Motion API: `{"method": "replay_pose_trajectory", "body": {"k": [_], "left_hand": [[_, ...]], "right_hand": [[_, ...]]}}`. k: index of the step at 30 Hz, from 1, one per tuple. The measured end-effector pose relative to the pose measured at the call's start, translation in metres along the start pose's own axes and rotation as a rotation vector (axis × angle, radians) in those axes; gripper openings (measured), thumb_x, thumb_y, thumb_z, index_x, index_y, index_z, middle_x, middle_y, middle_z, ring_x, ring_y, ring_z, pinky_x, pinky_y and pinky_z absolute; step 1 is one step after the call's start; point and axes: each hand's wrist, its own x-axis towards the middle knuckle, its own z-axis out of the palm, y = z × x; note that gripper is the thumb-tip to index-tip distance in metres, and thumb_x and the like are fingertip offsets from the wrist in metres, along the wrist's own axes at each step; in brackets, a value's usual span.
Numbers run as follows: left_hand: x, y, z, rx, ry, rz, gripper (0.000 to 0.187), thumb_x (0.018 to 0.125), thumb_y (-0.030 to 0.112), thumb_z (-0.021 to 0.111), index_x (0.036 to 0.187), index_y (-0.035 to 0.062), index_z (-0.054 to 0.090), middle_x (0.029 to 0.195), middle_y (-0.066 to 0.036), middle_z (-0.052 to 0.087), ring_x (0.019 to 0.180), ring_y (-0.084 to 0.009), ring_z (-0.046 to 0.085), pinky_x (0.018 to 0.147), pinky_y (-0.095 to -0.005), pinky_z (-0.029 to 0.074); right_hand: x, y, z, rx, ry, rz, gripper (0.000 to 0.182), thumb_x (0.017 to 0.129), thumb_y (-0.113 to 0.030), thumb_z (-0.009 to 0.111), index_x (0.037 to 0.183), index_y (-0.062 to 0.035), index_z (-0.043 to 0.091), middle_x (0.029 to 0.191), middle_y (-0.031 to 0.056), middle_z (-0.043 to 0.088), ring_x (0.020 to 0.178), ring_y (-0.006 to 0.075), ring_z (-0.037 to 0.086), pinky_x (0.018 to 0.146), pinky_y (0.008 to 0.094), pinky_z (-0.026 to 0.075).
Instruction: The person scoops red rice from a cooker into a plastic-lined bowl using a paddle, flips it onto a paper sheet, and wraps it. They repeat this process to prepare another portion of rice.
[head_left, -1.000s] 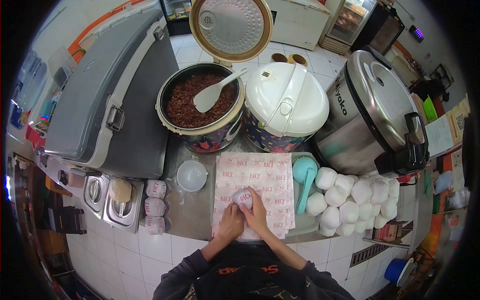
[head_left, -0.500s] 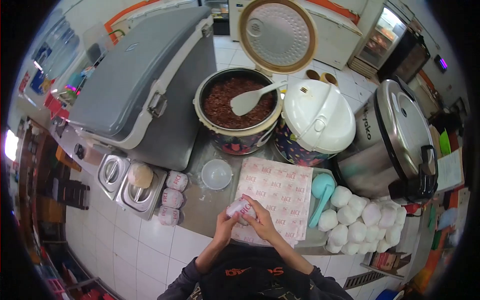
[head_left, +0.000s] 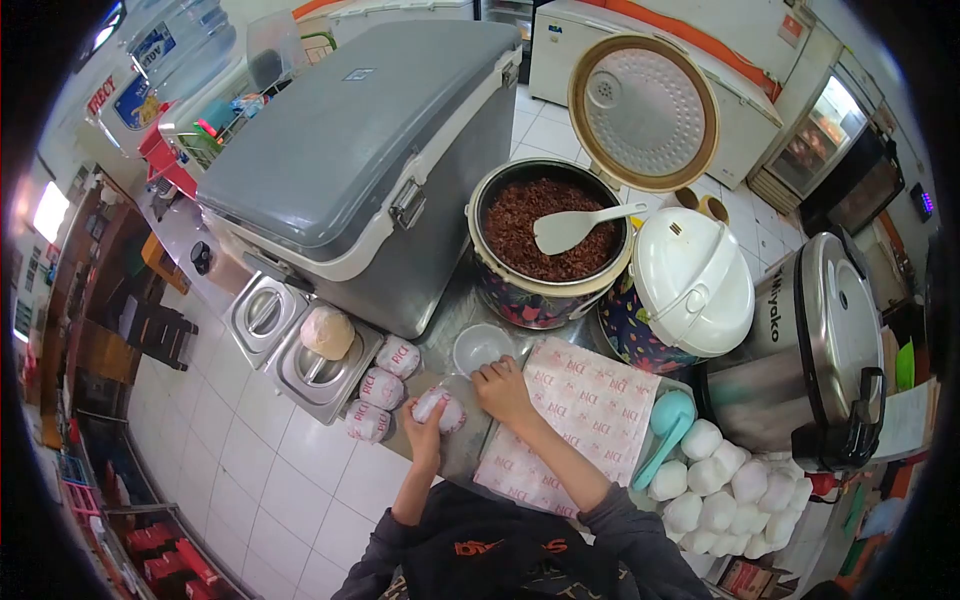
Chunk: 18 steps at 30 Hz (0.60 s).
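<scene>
My left hand [head_left: 424, 430] is closed around a paper-wrapped rice ball [head_left: 442, 411] with red print. My right hand [head_left: 505, 390] is at the near rim of a small translucent bowl [head_left: 482, 346], its fingers curled together; whatever they may hold is hidden. Under my right forearm lies a stack of printed wrapping paper [head_left: 580, 410]. Several more wrapped rice balls [head_left: 382, 388] stand in a row to the left of my left hand.
Steel lidded containers [head_left: 325, 370] with a round wrapped item on top stand left. Behind are a grey cooler box [head_left: 360, 130], an open rice cooker [head_left: 545, 285] of dark red rice with a paddle [head_left: 575, 230], and closed cookers. White rice balls [head_left: 735, 490] and a turquoise scoop [head_left: 668, 435] lie right.
Both hands held the wrapped rice ball over the paper. Now my left hand alone has it, further left, and my right hand has let go and reached to the bowl. The view has shifted.
</scene>
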Motion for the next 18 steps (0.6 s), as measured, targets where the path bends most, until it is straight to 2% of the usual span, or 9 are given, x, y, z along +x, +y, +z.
{"method": "replay_pose_trajectory", "body": {"k": [1,2,4,5,6,9,12,15,18], "left_hand": [[0.002,0.002,0.009,0.056,-0.002,0.063,0.048,0.075,0.012,0.07,0.113,0.0009,0.043,0.104,-0.012,0.05,0.094,-0.0201,0.051,0.08,-0.0311,0.043],[0.004,0.005,0.018,0.112,-0.002,0.126,0.048,0.074,0.014,0.07,0.112,-0.0002,0.043,0.104,-0.012,0.048,0.094,-0.0202,0.05,0.081,-0.0305,0.041],[0.027,-0.015,0.031,0.18,0.006,0.372,0.048,0.075,0.016,0.07,0.112,-0.0006,0.044,0.105,-0.014,0.047,0.097,-0.0235,0.048,0.085,-0.0323,0.039],[0.035,-0.022,0.038,0.217,0.007,0.493,0.049,0.075,0.017,0.07,0.112,-0.0007,0.044,0.106,-0.015,0.047,0.099,-0.0251,0.047,0.087,-0.0332,0.038],[0.029,0.0,0.049,0.5,0.048,0.578,0.047,0.077,0.023,0.067,0.113,0.0022,0.045,0.109,-0.019,0.045,0.105,-0.0319,0.044,0.09,-0.0399,0.035],[0.034,0.014,0.071,0.963,0.091,0.675,0.042,0.076,0.014,0.063,0.115,0.0089,0.048,0.121,-0.019,0.038,0.109,-0.038,0.04,0.092,-0.0434,0.033],[0.037,0.01,0.06,1.33,0.046,0.975,0.056,0.073,0.02,0.063,0.125,0.0163,0.043,0.128,-0.021,0.034,0.111,-0.042,0.035,0.09,-0.0512,0.031],[0.019,0.035,0.053,1.356,-0.249,0.862,0.067,0.07,0.018,0.064,0.132,0.0178,0.038,0.133,-0.021,0.031,0.111,-0.0439,0.035,0.092,-0.0528,0.029],[0.033,0.042,0.053,1.451,-0.401,0.704,0.073,0.071,0.023,0.065,0.136,0.0165,0.033,0.134,-0.023,0.029,0.108,-0.0447,0.038,0.091,-0.0522,0.034]], "right_hand": [[0.002,0.004,0.001,-0.016,-0.007,-0.045,0.02,0.072,-0.014,0.06,0.09,-0.0059,0.06,0.08,0.0049,0.058,0.079,0.0225,0.056,0.084,0.0385,0.039],[-0.001,0.008,0.001,0.047,0.117,-0.017,0.017,0.071,-0.013,0.061,0.086,-0.0057,0.061,0.077,0.0049,0.057,0.075,0.0225,0.056,0.08,0.0374,0.041],[-0.004,0.003,-0.037,0.175,0.361,0.046,0.011,0.069,-0.01,0.062,0.079,-0.0053,0.061,0.072,0.0049,0.057,0.067,0.0225,0.056,0.073,0.0351,0.043],[-0.01,0.003,-0.05,0.184,0.362,0.081,0.012,0.068,-0.009,0.063,0.079,-0.005,0.061,0.072,0.0057,0.057,0.067,0.023,0.056,0.072,0.0351,0.043],[-0.017,0.005,-0.064,0.192,0.364,0.118,0.013,0.067,-0.008,0.064,0.079,-0.0048,0.061,0.072,0.0065,0.057,0.068,0.0234,0.056,0.07,0.035,0.043],[-0.044,0.008,-0.093,0.224,0.366,0.232,0.014,0.065,-0.007,0.066,0.078,-0.004,0.062,0.071,0.008,0.058,0.068,0.0248,0.056,0.066,0.0353,0.044],[-0.078,0.018,-0.101,0.23,0.342,0.35,0.015,0.064,-0.008,0.068,0.077,-0.0033,0.063,0.071,0.0088,0.059,0.068,0.0267,0.056,0.066,0.0356,0.044],[-0.109,0.021,-0.097,0.236,0.328,0.455,0.017,0.063,-0.009,0.069,0.078,-0.0025,0.063,0.071,0.0095,0.059,0.069,0.0284,0.056,0.065,0.0358,0.044],[-0.118,0.024,-0.091,0.248,0.341,0.493,0.019,0.062,-0.008,0.071,0.077,-0.0016,0.062,0.071,0.0108,0.059,0.068,0.0291,0.055,0.063,0.0359,0.043]]}}
